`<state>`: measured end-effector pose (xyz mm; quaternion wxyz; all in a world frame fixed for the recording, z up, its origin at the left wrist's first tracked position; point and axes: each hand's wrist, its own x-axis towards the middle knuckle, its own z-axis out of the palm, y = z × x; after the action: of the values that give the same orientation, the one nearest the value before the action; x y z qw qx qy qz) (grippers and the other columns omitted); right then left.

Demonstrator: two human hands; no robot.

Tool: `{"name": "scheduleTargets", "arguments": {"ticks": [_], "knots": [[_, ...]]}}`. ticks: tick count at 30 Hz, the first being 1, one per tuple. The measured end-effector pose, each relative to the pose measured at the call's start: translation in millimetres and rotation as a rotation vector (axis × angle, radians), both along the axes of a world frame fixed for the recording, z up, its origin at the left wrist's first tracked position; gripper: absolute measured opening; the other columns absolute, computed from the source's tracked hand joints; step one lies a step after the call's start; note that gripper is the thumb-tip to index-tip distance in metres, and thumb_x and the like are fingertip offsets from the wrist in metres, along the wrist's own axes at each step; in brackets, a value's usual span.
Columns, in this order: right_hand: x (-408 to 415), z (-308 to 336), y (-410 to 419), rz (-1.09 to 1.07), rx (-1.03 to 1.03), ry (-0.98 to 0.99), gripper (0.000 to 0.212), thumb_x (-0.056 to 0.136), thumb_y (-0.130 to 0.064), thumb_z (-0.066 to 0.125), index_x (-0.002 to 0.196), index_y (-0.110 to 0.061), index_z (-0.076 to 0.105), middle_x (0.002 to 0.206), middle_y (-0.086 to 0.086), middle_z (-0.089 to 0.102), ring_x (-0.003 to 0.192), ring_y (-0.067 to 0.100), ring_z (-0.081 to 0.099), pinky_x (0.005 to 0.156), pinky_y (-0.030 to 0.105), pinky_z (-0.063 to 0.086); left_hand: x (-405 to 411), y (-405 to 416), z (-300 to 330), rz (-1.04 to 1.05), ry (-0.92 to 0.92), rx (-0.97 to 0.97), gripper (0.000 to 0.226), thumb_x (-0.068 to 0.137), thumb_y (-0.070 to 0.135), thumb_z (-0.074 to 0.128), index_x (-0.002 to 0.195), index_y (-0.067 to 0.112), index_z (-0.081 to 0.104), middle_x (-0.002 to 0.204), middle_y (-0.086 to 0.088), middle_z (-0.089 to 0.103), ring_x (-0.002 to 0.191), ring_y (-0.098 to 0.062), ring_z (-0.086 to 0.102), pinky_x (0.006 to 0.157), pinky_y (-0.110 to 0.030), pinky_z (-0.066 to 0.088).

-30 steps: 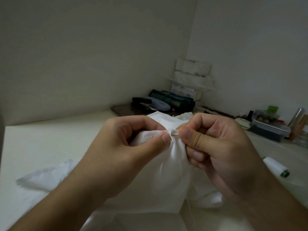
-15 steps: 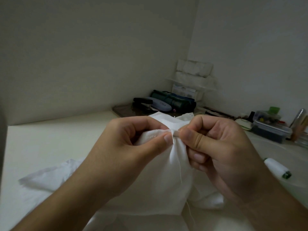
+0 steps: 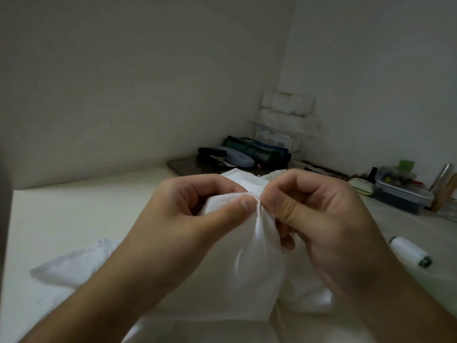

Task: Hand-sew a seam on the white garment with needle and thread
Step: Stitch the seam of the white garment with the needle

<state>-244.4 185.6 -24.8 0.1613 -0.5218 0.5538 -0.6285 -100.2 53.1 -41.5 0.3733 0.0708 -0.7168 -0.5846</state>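
A person's left hand [image 3: 197, 219] is pinching a bunched fold of thin white cotton garment [image 3: 249, 263] above the pale table [image 3: 74, 214], steadying the seam while the right hand [image 3: 319, 219] is gripping beside it, seemingly working an unseen needle.

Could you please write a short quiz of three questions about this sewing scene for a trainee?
1. True or false: both hands, the left hand and the right hand, pinch the white garment.
2. Where does the thread spool lie? A) under the garment B) on the table, right of the right hand C) in the plastic box
3. What colour is the spool's end?

Key: 1 true; 2 B; 3 green.
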Motion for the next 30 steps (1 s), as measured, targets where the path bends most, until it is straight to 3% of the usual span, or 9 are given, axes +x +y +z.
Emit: {"name": "scheduleTargets", "arguments": {"ticks": [4, 7, 11, 14, 18, 30], "knots": [[-8.9, 0.7, 1.8, -0.017, -0.005, -0.005, 0.012, 0.085, -0.019, 0.069, 0.085, -0.009, 0.075, 0.073, 0.024, 0.062, 0.063, 0.026, 0.056, 0.057, 0.035, 0.046, 2.0, 1.0, 3.5, 0.02, 0.02, 0.05, 0.015, 0.077, 0.034, 0.091, 0.081, 0.022, 0.082, 0.076, -0.004, 0.077, 0.066, -0.013, 0.07, 0.06, -0.024, 0.053], [-12.5, -0.1, 0.8, -0.019, -0.006, -0.005, 0.008, 0.083, -0.014, 0.07, 0.086, -0.01, 0.075, 0.08, 0.03, 0.062, 0.066, 0.029, 0.058, 0.064, 0.04, 0.047, 1.5, 0.6, 3.4, 0.045, 0.033, 0.09, 0.016, 0.075, 0.035, 0.087, 0.081, 0.021, 0.082, 0.075, -0.005, 0.077, 0.064, -0.014, 0.07, 0.058, -0.025, 0.053], [-14.0, 0.7, 1.8, -0.036, -0.017, 0.099, 0.011, 0.081, -0.01, 0.071, 0.09, -0.014, 0.075, 0.082, 0.013, 0.068, 0.074, 0.026, 0.064, 0.069, 0.036, 0.051, 2.3, 0.6, 5.0, 0.04, 0.024, 0.129, 0.018, 0.073, 0.032, 0.09, 0.081, 0.019, 0.081, 0.072, -0.005, 0.075, 0.062, -0.015, 0.068, 0.056, -0.025, 0.052], [-11.0, 1.5, 2.1, -0.077, -0.024, 0.215, 0.01, 0.083, -0.011, 0.074, 0.09, -0.018, 0.074, 0.096, 0.002, 0.069, 0.084, 0.022, 0.068, 0.071, 0.028, 0.052, 2.0, 0.2, 5.5, 0.038, 0.028, 0.154, 0.017, 0.075, 0.033, 0.085, 0.08, 0.018, 0.08, 0.07, -0.005, 0.073, 0.06, -0.015, 0.066, 0.054, -0.024, 0.05], [-9.8, 1.4, 0.2, -0.186, -0.01, 0.34, 0.019, 0.089, -0.005, 0.079, 0.084, -0.023, 0.075, 0.098, 0.0, 0.07, 0.088, 0.023, 0.069, 0.068, 0.03, 0.053, 1.8, -0.6, 4.8, 0.039, 0.028, 0.164, 0.019, 0.078, 0.035, 0.078, 0.08, 0.016, 0.079, 0.069, -0.006, 0.071, 0.058, -0.014, 0.064, 0.051, -0.024, 0.048], [-4.3, -0.9, -2.6, -0.251, -0.034, 0.387, 0.027, 0.088, 0.001, 0.076, 0.078, -0.024, 0.072, 0.087, -0.003, 0.069, 0.083, 0.019, 0.065, 0.064, 0.025, 0.052, -0.1, 1.3, 2.6, -0.047, -0.045, 0.112, 0.02, 0.08, 0.038, 0.076, 0.081, 0.019, 0.079, 0.07, -0.003, 0.072, 0.062, -0.014, 0.065, 0.057, -0.024, 0.049]]}}
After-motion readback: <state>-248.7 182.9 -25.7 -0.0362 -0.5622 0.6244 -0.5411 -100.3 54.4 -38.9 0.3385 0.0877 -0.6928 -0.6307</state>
